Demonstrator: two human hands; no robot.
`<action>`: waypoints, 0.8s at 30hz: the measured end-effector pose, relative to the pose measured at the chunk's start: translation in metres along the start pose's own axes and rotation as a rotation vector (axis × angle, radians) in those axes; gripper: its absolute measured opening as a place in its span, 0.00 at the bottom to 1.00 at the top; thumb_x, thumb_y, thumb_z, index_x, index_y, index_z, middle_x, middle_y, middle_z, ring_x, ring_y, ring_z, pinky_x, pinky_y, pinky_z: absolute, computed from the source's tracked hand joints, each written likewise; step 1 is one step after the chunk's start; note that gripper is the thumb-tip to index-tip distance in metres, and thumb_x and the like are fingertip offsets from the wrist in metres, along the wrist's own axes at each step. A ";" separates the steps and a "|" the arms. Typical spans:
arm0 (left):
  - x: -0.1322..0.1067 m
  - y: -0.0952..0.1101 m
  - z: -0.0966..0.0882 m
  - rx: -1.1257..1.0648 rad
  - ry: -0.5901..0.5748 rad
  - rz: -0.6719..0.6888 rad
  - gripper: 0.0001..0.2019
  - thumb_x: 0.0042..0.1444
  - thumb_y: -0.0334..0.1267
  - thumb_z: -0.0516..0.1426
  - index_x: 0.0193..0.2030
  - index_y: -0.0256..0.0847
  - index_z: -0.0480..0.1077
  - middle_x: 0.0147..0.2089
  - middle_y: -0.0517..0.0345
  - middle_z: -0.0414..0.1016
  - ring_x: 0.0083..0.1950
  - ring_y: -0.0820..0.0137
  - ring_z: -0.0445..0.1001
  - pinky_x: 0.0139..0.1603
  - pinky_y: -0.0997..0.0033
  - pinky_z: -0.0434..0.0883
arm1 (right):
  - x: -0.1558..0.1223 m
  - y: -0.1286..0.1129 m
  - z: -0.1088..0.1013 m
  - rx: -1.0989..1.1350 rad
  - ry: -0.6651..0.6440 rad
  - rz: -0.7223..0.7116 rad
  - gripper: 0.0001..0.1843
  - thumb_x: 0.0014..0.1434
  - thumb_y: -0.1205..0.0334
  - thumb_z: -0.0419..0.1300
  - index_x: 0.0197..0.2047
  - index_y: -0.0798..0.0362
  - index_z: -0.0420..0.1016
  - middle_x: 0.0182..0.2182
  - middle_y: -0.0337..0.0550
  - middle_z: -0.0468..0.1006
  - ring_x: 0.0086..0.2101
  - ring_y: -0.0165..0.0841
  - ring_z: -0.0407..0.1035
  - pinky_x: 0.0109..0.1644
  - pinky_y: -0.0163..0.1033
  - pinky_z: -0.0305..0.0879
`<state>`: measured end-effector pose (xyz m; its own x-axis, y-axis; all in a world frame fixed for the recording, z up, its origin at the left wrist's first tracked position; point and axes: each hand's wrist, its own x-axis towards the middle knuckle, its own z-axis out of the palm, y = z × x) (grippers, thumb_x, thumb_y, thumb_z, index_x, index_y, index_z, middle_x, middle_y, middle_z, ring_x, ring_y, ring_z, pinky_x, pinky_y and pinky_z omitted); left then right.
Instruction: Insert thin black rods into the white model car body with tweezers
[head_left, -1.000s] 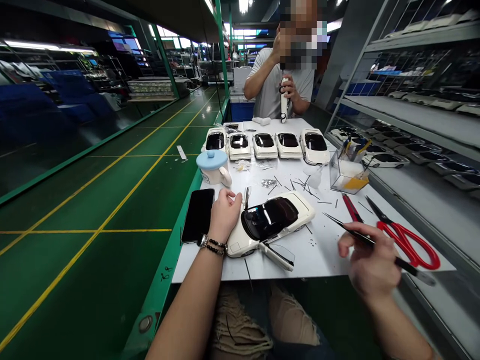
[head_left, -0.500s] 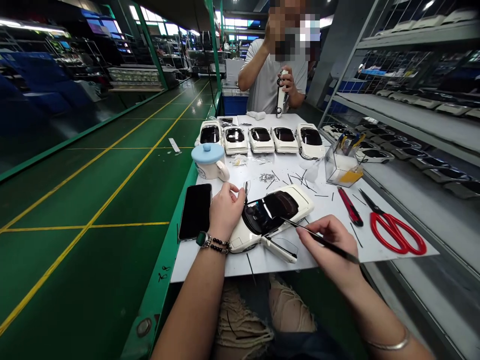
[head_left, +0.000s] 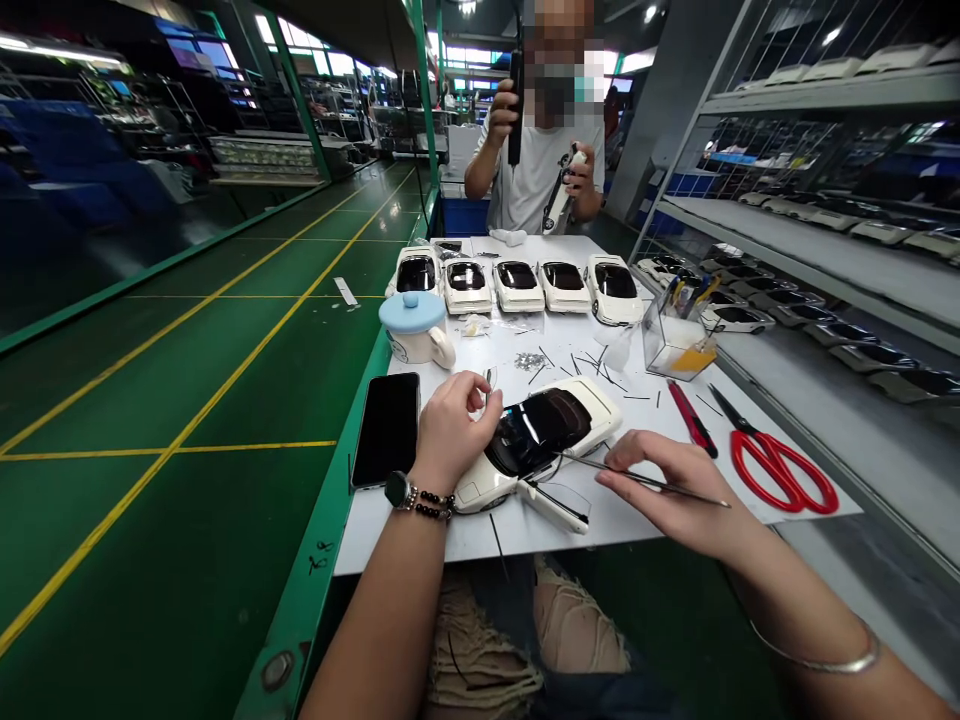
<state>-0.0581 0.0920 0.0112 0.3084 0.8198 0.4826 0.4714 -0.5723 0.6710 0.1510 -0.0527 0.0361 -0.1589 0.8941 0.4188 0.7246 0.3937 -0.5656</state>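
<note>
A white model car [head_left: 540, 440] with a dark glossy roof lies at an angle on the white table [head_left: 645, 510], one door swung open toward me. My left hand [head_left: 454, 430] rests on the car's front end and holds it steady. My right hand [head_left: 679, 490] grips thin tweezers [head_left: 637, 478]; their tip touches the car's side just above the open door. Thin black strips [head_left: 600, 362] and small metal bits lie scattered behind the car.
A black phone [head_left: 388, 428] and a lidded mug [head_left: 417, 330] sit at the table's left. Red scissors [head_left: 776, 462], a red knife [head_left: 691, 418] and a clear box [head_left: 679, 335] lie right. Several white cars [head_left: 517, 285] line the far edge. A person opposite holds another car [head_left: 559, 195].
My right hand swung in from the right with the tweezers and brought the tip to the car's side. The person opposite lowered a dark object from the face.
</note>
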 end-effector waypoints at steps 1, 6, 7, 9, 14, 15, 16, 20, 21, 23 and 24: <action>-0.001 0.002 -0.001 -0.034 -0.029 0.053 0.03 0.56 0.37 0.55 0.33 0.41 0.67 0.28 0.62 0.67 0.32 0.71 0.68 0.35 0.72 0.64 | -0.004 -0.001 -0.001 0.034 0.012 0.010 0.06 0.59 0.68 0.60 0.34 0.51 0.64 0.29 0.39 0.72 0.30 0.28 0.68 0.33 0.34 0.65; -0.004 0.015 -0.004 -0.140 -0.248 0.268 0.05 0.55 0.32 0.56 0.38 0.41 0.72 0.38 0.58 0.72 0.43 0.68 0.70 0.47 0.69 0.67 | -0.020 -0.010 -0.003 0.159 0.080 -0.071 0.11 0.56 0.76 0.59 0.35 0.50 0.64 0.29 0.40 0.72 0.32 0.30 0.69 0.33 0.36 0.67; -0.004 0.018 -0.003 -0.149 -0.307 0.307 0.06 0.55 0.32 0.57 0.39 0.42 0.72 0.40 0.57 0.72 0.45 0.68 0.70 0.50 0.67 0.67 | -0.021 -0.012 -0.003 0.164 0.084 -0.090 0.11 0.56 0.76 0.59 0.35 0.51 0.64 0.29 0.41 0.72 0.32 0.31 0.69 0.32 0.36 0.67; -0.004 0.024 0.000 -0.134 -0.412 0.385 0.08 0.54 0.31 0.57 0.41 0.43 0.73 0.43 0.56 0.72 0.49 0.66 0.69 0.54 0.64 0.66 | -0.020 -0.016 -0.003 0.157 0.081 -0.120 0.12 0.55 0.78 0.59 0.36 0.51 0.66 0.29 0.41 0.72 0.31 0.31 0.69 0.32 0.37 0.67; -0.005 0.031 0.008 0.127 -0.431 0.537 0.11 0.56 0.29 0.55 0.42 0.46 0.75 0.49 0.54 0.70 0.56 0.62 0.66 0.56 0.57 0.64 | -0.017 -0.020 -0.004 0.129 0.050 -0.171 0.13 0.54 0.80 0.58 0.36 0.53 0.65 0.28 0.42 0.71 0.31 0.31 0.68 0.31 0.37 0.68; -0.005 0.032 0.009 0.189 -0.411 0.567 0.11 0.57 0.29 0.54 0.42 0.46 0.75 0.49 0.53 0.70 0.55 0.61 0.66 0.56 0.56 0.64 | -0.017 -0.020 -0.004 0.128 0.038 -0.181 0.13 0.54 0.80 0.58 0.36 0.53 0.64 0.28 0.42 0.71 0.31 0.31 0.68 0.31 0.37 0.68; -0.005 0.032 0.010 0.240 -0.396 0.600 0.11 0.58 0.29 0.54 0.42 0.45 0.75 0.48 0.53 0.70 0.55 0.61 0.66 0.55 0.56 0.64 | -0.017 -0.019 -0.003 0.130 0.025 -0.189 0.14 0.54 0.81 0.58 0.36 0.53 0.64 0.29 0.42 0.71 0.31 0.30 0.68 0.32 0.37 0.68; -0.006 0.032 0.012 0.295 -0.382 0.695 0.10 0.60 0.29 0.53 0.38 0.43 0.76 0.47 0.54 0.71 0.52 0.64 0.67 0.55 0.57 0.63 | -0.015 -0.018 -0.003 0.144 -0.028 -0.197 0.14 0.54 0.81 0.57 0.37 0.53 0.62 0.30 0.43 0.71 0.32 0.31 0.67 0.33 0.38 0.68; -0.007 0.031 0.012 0.281 -0.384 0.693 0.10 0.60 0.29 0.53 0.36 0.43 0.76 0.47 0.54 0.71 0.52 0.65 0.68 0.54 0.58 0.63 | -0.014 -0.018 -0.003 0.146 -0.038 -0.198 0.14 0.54 0.81 0.57 0.37 0.53 0.62 0.30 0.43 0.71 0.32 0.31 0.67 0.32 0.38 0.68; -0.008 0.030 0.013 0.242 -0.382 0.676 0.10 0.60 0.30 0.53 0.35 0.43 0.76 0.47 0.55 0.71 0.51 0.66 0.68 0.53 0.60 0.64 | -0.012 -0.018 -0.003 0.153 -0.051 -0.204 0.14 0.54 0.81 0.56 0.37 0.53 0.63 0.29 0.43 0.71 0.31 0.30 0.67 0.32 0.38 0.68; -0.008 0.029 0.014 0.220 -0.380 0.669 0.10 0.60 0.31 0.54 0.36 0.44 0.76 0.47 0.55 0.71 0.51 0.66 0.69 0.52 0.60 0.64 | -0.011 -0.019 -0.003 0.156 -0.054 -0.207 0.14 0.55 0.81 0.56 0.38 0.53 0.62 0.29 0.42 0.71 0.31 0.30 0.67 0.31 0.37 0.68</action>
<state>-0.0358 0.0690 0.0187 0.8253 0.2775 0.4918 0.2267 -0.9605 0.1614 0.1410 -0.0702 0.0447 -0.3313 0.7996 0.5009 0.5615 0.5937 -0.5764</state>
